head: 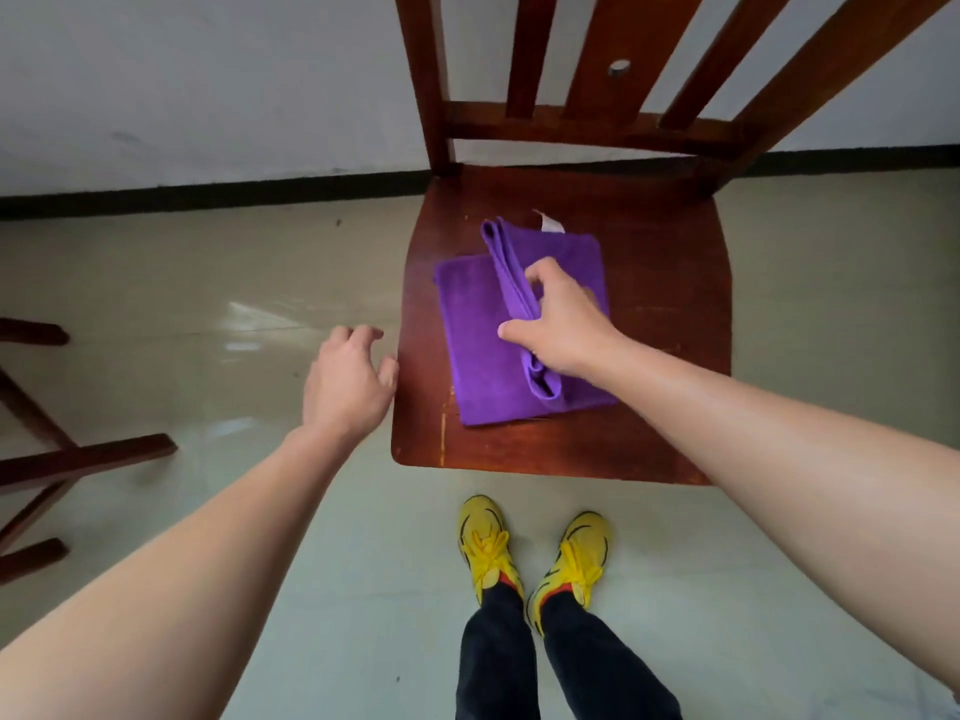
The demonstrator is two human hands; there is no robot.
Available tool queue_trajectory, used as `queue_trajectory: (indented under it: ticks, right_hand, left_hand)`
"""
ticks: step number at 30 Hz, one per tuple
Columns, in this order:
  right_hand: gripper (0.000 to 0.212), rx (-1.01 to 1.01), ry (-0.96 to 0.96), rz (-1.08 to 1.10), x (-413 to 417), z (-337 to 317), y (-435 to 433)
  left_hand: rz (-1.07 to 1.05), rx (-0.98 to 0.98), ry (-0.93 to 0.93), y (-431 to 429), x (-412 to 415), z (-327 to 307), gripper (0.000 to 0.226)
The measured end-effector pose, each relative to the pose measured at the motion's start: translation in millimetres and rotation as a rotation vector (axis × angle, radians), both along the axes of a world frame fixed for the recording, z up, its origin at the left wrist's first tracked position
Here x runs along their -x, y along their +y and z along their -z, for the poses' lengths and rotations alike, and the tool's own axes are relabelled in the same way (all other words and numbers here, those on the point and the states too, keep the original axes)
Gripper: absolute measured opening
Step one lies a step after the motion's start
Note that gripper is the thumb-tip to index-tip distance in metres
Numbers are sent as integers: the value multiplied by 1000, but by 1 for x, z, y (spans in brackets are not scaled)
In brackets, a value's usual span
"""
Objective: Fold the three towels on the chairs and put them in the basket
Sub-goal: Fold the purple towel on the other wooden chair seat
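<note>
A purple towel (483, 345) lies partly folded on the seat of a wooden chair (670, 314). A small white label sticks out at its far edge. My right hand (561, 324) pinches a raised fold that runs lengthwise along the towel's middle. My left hand (345, 381) hovers beside the seat's left edge, fingers curled and apart, holding nothing. No basket and no other towels are in view.
The chair's slatted back (597, 70) rises toward a white wall with a black skirting. Part of another dark wooden chair frame (62, 454) stands at the left on the tiled floor. My feet in yellow shoes (535, 553) stand just before the seat.
</note>
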State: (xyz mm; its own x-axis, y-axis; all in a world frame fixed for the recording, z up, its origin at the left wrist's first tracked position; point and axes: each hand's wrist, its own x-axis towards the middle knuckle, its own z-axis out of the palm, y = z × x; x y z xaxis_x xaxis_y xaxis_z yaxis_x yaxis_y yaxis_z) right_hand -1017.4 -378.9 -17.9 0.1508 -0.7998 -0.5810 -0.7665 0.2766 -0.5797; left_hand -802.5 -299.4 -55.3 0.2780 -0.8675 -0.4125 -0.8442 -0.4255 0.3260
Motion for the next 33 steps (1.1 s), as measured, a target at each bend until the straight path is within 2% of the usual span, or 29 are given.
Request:
queue_trajectory:
  ticks: [2, 6, 8, 10, 11, 13, 15, 17, 19, 22, 27, 31, 33]
  right_hand:
    - [42, 8, 96, -80, -23, 14, 9]
    - [45, 13, 216, -199, -45, 41, 21]
    - [49, -28, 172, -274, -47, 45, 25]
    - [46, -141, -4, -151, -42, 46, 22]
    - [37, -136, -74, -36, -33, 46, 19]
    - [23, 129, -2, 87, -9, 43, 7]
    - [32, 434, 222, -2, 17, 41, -4]
    - [42, 562, 286, -157, 28, 45, -10]
    - [50, 550, 314, -351, 26, 57, -9]
    - [55, 453, 400, -531, 31, 82, -11]
    - [61, 488, 461, -604, 44, 98, -15]
    - [61, 552, 434, -442, 41, 88, 8]
    - [62, 573, 428, -474, 51, 91, 36]
  left_hand:
    - [-18, -6, 8, 8, -13, 2, 36]
    - [-48, -6, 5, 16, -34, 8, 34]
    - [-53, 8, 8, 15, -36, 10, 34]
    - [-40, 32, 2, 9, -32, 10, 34]
    - [-18, 63, -4, 5, -27, 9, 34]
    - [80, 154, -22, -6, -13, 6, 34]
    - [255, 227, -40, -22, 7, 6, 38]
    - [446, 256, -50, -35, 32, 11, 44]
    - [593, 212, -77, -43, 52, 22, 54]
    - [617, 74, -118, -46, 55, 49, 68]
    - [646, 71, -174, -44, 47, 63, 79]
    - [627, 139, -218, -26, 54, 54, 81]
    - [673, 161, -212, -3, 50, 57, 79]
